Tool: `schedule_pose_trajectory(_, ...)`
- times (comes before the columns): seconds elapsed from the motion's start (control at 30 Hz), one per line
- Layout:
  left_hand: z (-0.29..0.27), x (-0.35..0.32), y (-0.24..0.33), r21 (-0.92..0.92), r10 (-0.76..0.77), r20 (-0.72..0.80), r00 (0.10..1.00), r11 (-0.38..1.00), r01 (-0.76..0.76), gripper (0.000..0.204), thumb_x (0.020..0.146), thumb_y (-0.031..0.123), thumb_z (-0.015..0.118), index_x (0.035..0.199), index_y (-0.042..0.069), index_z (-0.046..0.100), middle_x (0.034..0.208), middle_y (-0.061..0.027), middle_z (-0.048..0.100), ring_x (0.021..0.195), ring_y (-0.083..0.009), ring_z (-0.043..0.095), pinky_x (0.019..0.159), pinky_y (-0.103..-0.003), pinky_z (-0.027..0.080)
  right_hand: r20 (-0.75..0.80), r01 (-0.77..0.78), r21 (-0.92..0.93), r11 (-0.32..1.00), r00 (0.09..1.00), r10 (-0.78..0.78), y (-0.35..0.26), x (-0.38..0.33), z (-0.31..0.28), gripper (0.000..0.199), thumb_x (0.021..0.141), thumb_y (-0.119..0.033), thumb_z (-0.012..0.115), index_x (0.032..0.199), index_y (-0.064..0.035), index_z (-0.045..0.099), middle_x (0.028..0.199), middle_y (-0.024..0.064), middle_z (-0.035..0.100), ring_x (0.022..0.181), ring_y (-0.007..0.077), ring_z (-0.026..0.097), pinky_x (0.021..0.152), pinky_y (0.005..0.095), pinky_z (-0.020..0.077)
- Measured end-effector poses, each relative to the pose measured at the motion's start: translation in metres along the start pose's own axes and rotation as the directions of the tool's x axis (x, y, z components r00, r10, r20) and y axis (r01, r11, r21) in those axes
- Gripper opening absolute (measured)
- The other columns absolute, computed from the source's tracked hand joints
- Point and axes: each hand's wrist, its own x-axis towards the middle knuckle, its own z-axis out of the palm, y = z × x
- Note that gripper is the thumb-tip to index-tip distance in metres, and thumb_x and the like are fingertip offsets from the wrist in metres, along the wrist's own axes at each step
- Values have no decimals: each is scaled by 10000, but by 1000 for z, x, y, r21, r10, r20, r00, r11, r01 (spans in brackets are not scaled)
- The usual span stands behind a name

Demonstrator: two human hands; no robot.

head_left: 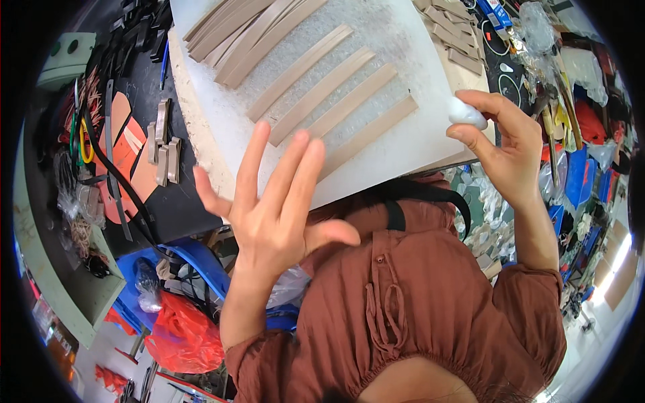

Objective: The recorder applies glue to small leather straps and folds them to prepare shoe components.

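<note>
Several flat beige strips [336, 94] lie side by side, spaced apart, on a whitish sheet [376, 168]. A bundle of similar strips [235, 33] overlaps at the sheet's far left. My left hand [275, 208] spreads its fingers by the near ends of the spaced strips, with nothing in it. Whether its fingertips touch the strips or hover above them, I cannot tell. At the sheet's right edge, my right hand [507, 141] pinches a small, rounded, glossy white thing [468, 113] between thumb and fingers. Its exact kind does not show.
Short beige strap pieces [453, 33] are piled at the far right, and small folded pieces [164, 148] sit on the dark tabletop [191, 201] at left. Orange sheet pieces [124, 161] and a black strap lie farther left. Below stand a blue bin [201, 262] and a red plastic bag [185, 336].
</note>
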Motion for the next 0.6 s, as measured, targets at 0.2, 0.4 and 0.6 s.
schedule_pose_trajectory(0.2,10,-22,20,9,86,-37,996,996,-86,858,939,795,260,1125,120,757,1097,-5,751,1135,-260,625,1193,-518,82,138,461,-294,837,887,-440,-22,10,11,411,646,62,800,1046,-16,740,965,103,696,852,280,647,726,353,530)
schedule_pose_trajectory(0.4,12,-22,28,-63,-22,-167,986,998,11,629,972,697,422,1008,166,757,985,22,738,929,-196,608,1080,-487,209,226,628,-493,602,761,-609,-34,12,17,443,615,-50,694,1054,-15,743,1002,88,699,875,265,634,720,360,507)
schedule_pose_trajectory(0.6,20,-20,26,-60,-19,-120,993,998,12,529,967,611,532,948,121,729,1002,22,735,932,-198,630,1086,-454,227,298,715,-496,493,673,-677,-37,13,29,460,640,-161,661,1064,-5,747,1055,73,695,912,234,639,689,330,459)
